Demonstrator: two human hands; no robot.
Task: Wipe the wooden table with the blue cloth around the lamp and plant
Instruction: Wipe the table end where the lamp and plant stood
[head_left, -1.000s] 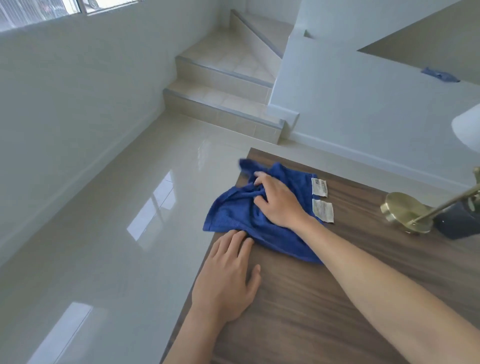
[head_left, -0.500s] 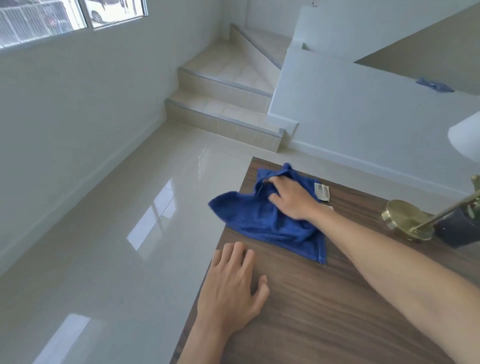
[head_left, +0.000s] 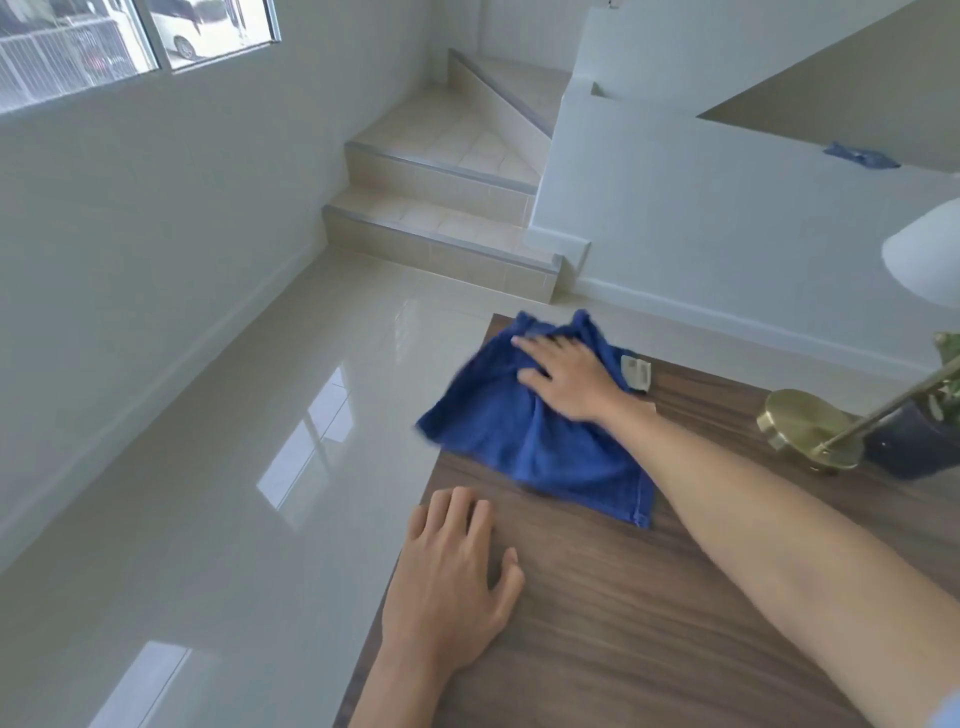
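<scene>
A blue cloth (head_left: 535, 436) lies spread on the far left corner of the wooden table (head_left: 649, 623), one edge hanging past the table's left side. My right hand (head_left: 566, 376) presses flat on the cloth's far part, fingers spread, with the cloth bunched under the fingertips. My left hand (head_left: 452, 582) rests palm down on the bare table near the left edge, holding nothing. A brass lamp base (head_left: 805, 431) with its slanted stem stands at the right. A dark plant pot (head_left: 914, 441) with green leaves sits just behind it.
The white lamp shade (head_left: 930, 254) hangs over the table's right side. White labels (head_left: 636, 371) stick out from the cloth's right edge. Glossy tiled floor (head_left: 260, 467) lies left of the table, with steps (head_left: 441, 228) beyond. Another blue rag (head_left: 860, 156) lies on the stair wall.
My right hand has pushed the cloth away toward the table's far corner, and its fingers have flattened. My left hand stays planted on the table.
</scene>
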